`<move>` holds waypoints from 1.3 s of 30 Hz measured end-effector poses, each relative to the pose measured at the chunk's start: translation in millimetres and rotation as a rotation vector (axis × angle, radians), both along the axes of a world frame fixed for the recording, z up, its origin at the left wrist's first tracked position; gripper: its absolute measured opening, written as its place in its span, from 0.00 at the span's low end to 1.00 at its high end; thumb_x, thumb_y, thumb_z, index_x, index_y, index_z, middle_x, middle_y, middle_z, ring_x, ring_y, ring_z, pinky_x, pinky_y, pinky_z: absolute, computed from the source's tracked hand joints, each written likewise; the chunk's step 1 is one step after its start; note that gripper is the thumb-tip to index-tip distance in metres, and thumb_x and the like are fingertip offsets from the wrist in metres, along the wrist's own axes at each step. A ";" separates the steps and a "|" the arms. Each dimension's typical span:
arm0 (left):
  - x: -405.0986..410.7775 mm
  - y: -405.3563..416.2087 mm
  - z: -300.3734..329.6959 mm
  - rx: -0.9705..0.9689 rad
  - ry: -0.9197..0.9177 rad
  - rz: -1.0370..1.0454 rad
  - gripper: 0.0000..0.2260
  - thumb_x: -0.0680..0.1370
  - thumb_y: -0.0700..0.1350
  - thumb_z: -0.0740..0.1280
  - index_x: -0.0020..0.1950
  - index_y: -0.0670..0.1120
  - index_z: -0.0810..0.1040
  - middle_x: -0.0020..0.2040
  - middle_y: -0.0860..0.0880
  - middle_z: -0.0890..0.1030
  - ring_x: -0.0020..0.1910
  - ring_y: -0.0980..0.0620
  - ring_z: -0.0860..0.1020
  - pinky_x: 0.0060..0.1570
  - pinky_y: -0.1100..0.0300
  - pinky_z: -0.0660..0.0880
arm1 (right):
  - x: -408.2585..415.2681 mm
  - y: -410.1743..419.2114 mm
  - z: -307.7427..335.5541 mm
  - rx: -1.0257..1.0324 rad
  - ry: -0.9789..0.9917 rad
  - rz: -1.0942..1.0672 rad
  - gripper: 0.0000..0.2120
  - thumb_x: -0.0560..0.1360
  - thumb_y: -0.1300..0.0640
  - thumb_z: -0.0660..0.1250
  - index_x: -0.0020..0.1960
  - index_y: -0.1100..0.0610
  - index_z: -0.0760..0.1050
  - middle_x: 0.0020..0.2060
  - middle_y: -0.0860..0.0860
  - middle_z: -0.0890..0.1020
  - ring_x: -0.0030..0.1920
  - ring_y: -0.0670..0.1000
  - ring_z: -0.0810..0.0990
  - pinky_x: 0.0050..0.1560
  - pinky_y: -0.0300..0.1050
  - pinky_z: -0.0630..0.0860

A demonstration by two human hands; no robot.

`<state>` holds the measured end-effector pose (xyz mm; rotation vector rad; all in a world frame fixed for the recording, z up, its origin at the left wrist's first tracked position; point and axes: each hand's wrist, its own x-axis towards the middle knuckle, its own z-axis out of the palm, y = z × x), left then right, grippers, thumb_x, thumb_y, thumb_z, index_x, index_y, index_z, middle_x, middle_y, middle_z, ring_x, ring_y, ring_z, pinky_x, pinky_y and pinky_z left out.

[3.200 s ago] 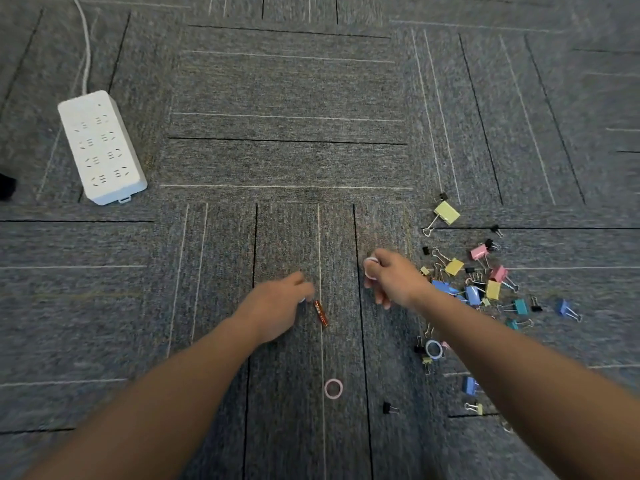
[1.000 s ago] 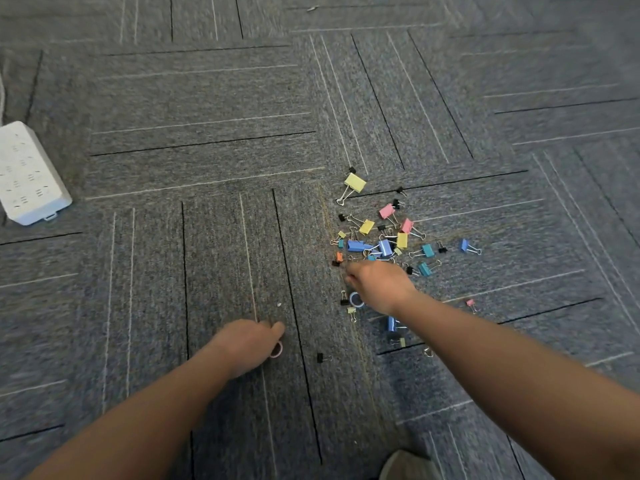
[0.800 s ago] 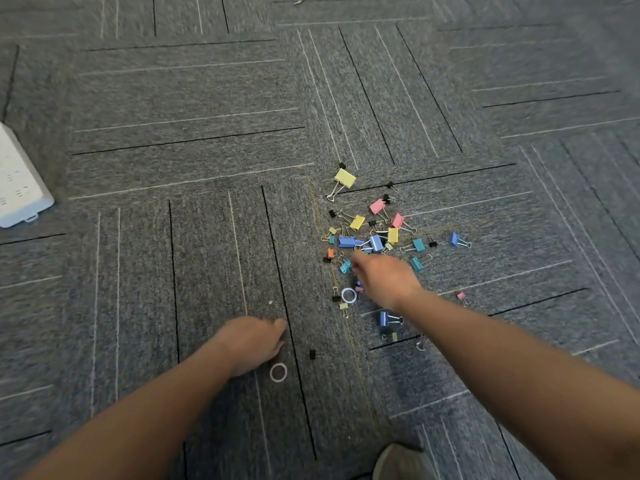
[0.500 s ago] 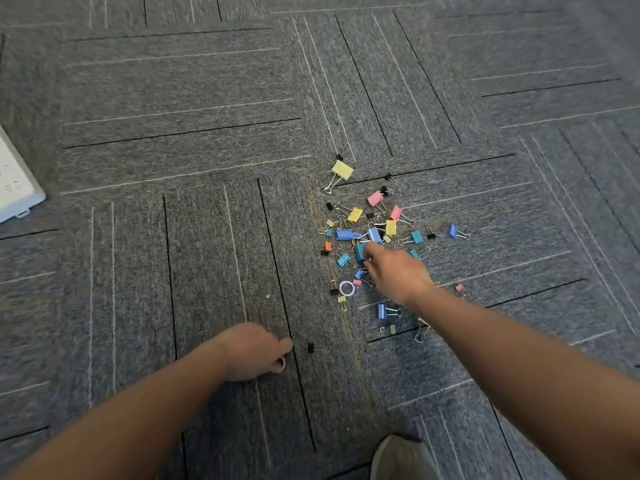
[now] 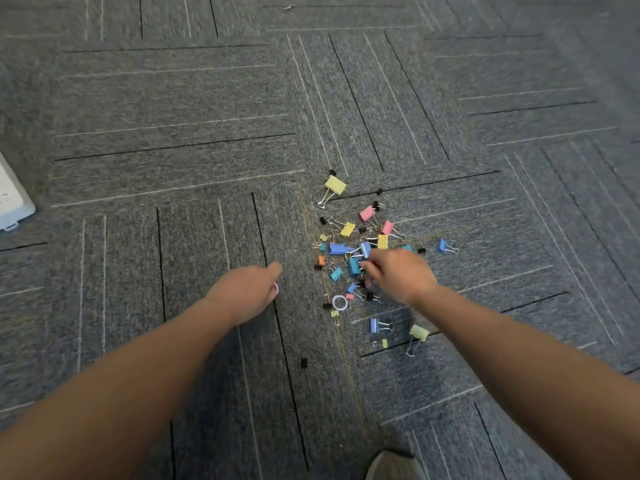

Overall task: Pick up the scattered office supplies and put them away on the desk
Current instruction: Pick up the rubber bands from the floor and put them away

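Several coloured binder clips lie scattered on the grey carpet, among them a large yellow clip [image 5: 335, 185], a blue clip [image 5: 336, 248] and a teal clip [image 5: 353, 266]. A white ring [image 5: 339, 302] lies at the pile's near edge. My right hand [image 5: 398, 277] is curled over the middle of the pile. Its fingertips pinch at the wire handles of a blue binder clip [image 5: 365, 248], and the palm hides what else it covers. My left hand [image 5: 247, 292], just left of the pile, is closed on a small pink ring [image 5: 276, 289].
The corner of a white power strip [image 5: 14, 199] shows at the left edge. A lone black clip [image 5: 303, 362] lies nearer to me. A blue clip [image 5: 374, 325] and a pale green clip [image 5: 418, 332] lie by my right forearm. A shoe tip [image 5: 394, 465] is at the bottom.
My left hand closed on the pink ring, lifted it off the carpet and moved toward the pile. My right hand shifted from beside the white ring up to the blue clips.
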<state>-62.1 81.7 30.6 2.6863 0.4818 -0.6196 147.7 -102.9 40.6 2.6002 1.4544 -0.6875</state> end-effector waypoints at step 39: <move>-560.9 131.6 919.2 0.530 -0.239 1.439 0.03 0.78 0.44 0.55 0.48 0.48 0.67 0.46 0.43 0.80 0.41 0.44 0.75 0.36 0.54 0.68 | -598.7 378.4 904.9 0.799 0.079 1.284 0.13 0.80 0.48 0.58 0.38 0.51 0.67 0.30 0.46 0.72 0.30 0.50 0.76 0.28 0.44 0.70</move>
